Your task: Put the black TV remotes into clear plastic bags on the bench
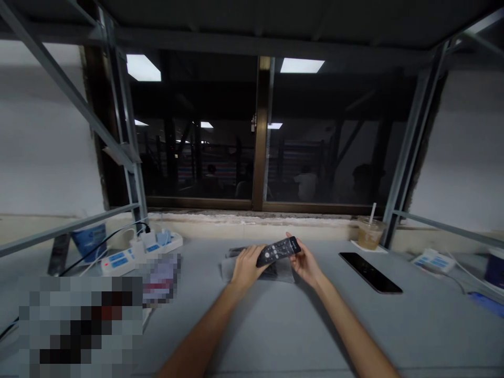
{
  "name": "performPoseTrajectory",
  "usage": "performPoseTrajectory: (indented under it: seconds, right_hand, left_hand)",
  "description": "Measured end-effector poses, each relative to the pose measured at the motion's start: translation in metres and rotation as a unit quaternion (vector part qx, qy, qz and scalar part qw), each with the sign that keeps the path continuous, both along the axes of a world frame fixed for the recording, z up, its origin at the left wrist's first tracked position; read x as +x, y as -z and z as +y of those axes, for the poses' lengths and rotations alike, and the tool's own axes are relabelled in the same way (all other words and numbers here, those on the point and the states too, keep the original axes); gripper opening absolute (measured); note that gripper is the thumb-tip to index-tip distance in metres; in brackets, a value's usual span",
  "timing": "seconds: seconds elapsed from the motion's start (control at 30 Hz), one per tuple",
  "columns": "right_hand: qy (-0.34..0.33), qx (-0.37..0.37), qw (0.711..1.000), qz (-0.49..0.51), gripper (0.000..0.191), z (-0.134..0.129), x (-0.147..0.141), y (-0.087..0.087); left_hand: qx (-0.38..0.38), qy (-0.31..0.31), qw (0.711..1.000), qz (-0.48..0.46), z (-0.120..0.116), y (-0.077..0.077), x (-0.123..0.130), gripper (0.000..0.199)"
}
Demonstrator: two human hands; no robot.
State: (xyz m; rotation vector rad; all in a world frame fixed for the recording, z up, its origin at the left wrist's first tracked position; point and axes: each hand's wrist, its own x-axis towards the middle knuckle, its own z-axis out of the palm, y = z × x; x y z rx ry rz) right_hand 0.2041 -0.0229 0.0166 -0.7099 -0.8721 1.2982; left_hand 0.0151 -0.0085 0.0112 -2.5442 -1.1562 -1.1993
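A black remote control (276, 252) with light buttons is held a little above the grey desk, tilted with its far end up to the right. My left hand (247, 266) is closed round its left end. At the other end, my right hand (305, 261) grips the remote near its corner, fingers partly hidden behind it. Beneath the hands lies a clear plastic bag (284, 274), with something dark in or under it that I cannot make out.
To the right a black smartphone (370, 272) lies flat, and behind it stands a plastic cup with a straw (370, 233). On the left are a white power strip (142, 253) with cables and a blue bin (90, 241). Metal posts (136, 184) frame the desk before a window.
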Motion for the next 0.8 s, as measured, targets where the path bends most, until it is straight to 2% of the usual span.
performPoseTrajectory:
  seconds: [0.1,0.23,0.37,0.5,0.63,0.8]
  right_hand:
    - [-0.018,-0.009,1.000,0.006,0.046,0.002,0.004,0.006]
    - [-0.034,-0.009,0.999,-0.033,0.056,0.004,0.005,0.014]
    - [-0.055,0.000,0.993,-0.102,0.070,0.004,0.004,0.021]
    - [-0.046,0.030,0.978,-0.200,0.082,0.007,0.000,0.026]
    - [-0.034,0.043,0.962,-0.267,0.075,0.011,-0.005,0.029]
    - [-0.029,0.042,0.957,-0.285,0.061,0.015,-0.007,0.030]
  left_hand:
    - [0.015,0.006,1.000,0.012,0.002,0.002,-0.001,0.035]
    - [0.024,0.006,0.999,0.040,0.003,0.002,-0.001,0.038]
    - [0.026,-0.001,0.997,0.067,-0.001,0.001,0.000,0.040]
    - [0.034,0.005,0.996,0.087,-0.002,0.003,0.003,0.045]
    - [0.030,0.019,0.994,0.106,-0.002,0.006,0.006,0.047]
    - [0.018,0.015,0.994,0.105,0.000,0.006,0.008,0.049]
